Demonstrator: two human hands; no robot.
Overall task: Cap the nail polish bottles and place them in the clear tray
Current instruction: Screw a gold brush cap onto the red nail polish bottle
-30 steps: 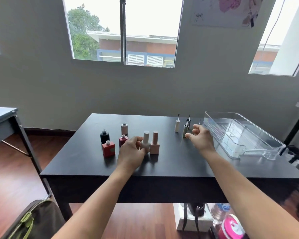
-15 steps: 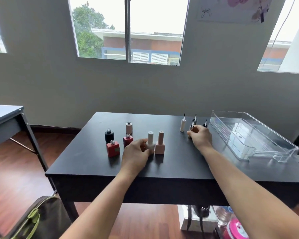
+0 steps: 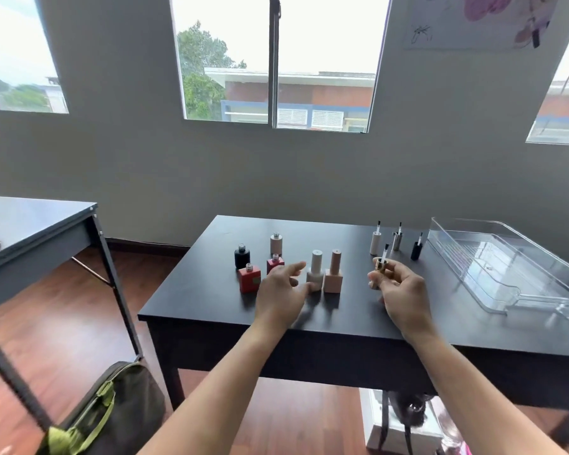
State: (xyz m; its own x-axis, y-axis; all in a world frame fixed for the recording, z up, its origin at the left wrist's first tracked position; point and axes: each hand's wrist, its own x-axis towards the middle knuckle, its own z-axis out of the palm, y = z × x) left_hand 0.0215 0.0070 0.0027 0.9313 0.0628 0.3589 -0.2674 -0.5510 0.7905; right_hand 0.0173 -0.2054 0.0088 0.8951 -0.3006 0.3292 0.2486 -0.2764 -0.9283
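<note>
My right hand (image 3: 398, 289) pinches a gold-collared brush cap (image 3: 380, 263) between thumb and fingertips, brush end pointing up, held above the dark rectangular table (image 3: 204, 290). My left hand (image 3: 281, 285) hovers with loose, spread fingers and grips nothing. It is blurred, so I cannot tell whether it touches anything.

Just past my left fingertips, between my two hands, stand a capped white square bottle (image 3: 316, 272) and a capped peach square bottle (image 3: 333, 274), side by side and upright. Partly behind my left hand is a small uncapped dark red bottle (image 3: 274, 262), and to the left of that hand is an uncapped bright red square bottle (image 3: 250, 278). Beyond them are an uncapped black round bottle (image 3: 242, 256) and an uncapped beige cylindrical bottle (image 3: 276, 244).

Beyond my right hand three loose caps stand with their brushes up: a white cap (image 3: 375, 244), a silver cap (image 3: 397, 240) and a black cap (image 3: 416, 250). To the right of that hand lies the clear plastic tray (image 3: 506, 267), with no bottle in it.

Far to my left is a second dark table (image 3: 30, 224), and a dark bag with green straps (image 3: 112, 405) sits on the wooden floor.
</note>
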